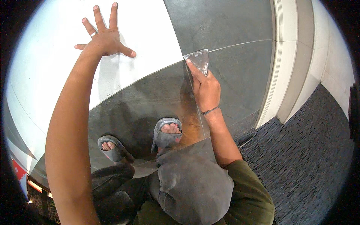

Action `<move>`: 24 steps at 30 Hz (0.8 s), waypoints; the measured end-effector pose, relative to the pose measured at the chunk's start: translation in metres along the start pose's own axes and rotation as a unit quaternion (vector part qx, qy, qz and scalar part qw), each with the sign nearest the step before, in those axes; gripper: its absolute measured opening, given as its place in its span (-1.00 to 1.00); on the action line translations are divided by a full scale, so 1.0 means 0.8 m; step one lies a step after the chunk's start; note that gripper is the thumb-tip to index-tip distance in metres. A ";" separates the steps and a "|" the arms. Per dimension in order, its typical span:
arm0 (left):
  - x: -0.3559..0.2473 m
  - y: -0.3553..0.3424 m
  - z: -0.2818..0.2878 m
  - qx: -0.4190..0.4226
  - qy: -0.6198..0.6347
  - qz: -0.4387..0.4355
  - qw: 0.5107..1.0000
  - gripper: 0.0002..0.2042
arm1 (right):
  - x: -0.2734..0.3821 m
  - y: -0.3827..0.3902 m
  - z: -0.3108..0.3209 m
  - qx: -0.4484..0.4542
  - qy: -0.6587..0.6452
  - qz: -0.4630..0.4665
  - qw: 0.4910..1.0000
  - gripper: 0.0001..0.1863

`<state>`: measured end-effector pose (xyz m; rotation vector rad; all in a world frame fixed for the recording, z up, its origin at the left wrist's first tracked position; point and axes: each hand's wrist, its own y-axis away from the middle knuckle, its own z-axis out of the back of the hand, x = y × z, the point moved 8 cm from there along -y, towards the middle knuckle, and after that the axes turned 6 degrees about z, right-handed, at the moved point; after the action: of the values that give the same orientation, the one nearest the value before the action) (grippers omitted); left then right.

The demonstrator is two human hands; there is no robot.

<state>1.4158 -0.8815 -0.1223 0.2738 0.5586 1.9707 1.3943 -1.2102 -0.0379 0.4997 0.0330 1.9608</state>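
Observation:
My left hand (105, 39) lies flat on a large white panel (150, 30), its fingers spread wide and a ring on one of them. Off to the right, my right hand (206, 88) grips a putty knife (198, 60) with a wide blade smeared with whitish residue. One finger stretches along the blade. The blade rests at the corner of the white panel, where it meets the dark grey tiles (240, 63). Most of the putty knife's handle is hidden inside my hand.
My feet, in grey slide sandals (168, 133), stand on dark tiles below the white panel. A pale moulded frame (285, 63) runs along the right side. Beyond it lies a dark, ribbed surface (300, 157).

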 end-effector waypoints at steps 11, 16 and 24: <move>-0.003 0.003 -0.007 -0.024 0.028 -0.006 0.999 0.62 | 0.000 -0.009 0.002 0.002 0.003 0.013 1.000 -0.38; -0.005 0.012 0.001 -0.042 0.036 -0.006 0.998 0.63 | -0.008 0.002 0.005 0.053 0.021 -0.004 0.998 -0.42; -0.011 0.004 -0.009 -0.024 0.032 -0.002 0.999 0.58 | -0.023 0.017 0.011 0.059 -0.028 -0.013 0.998 -0.48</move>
<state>1.4146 -0.8924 -0.1265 0.1815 0.5517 1.9925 1.3921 -1.2335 -0.0327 0.6290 0.1194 1.9252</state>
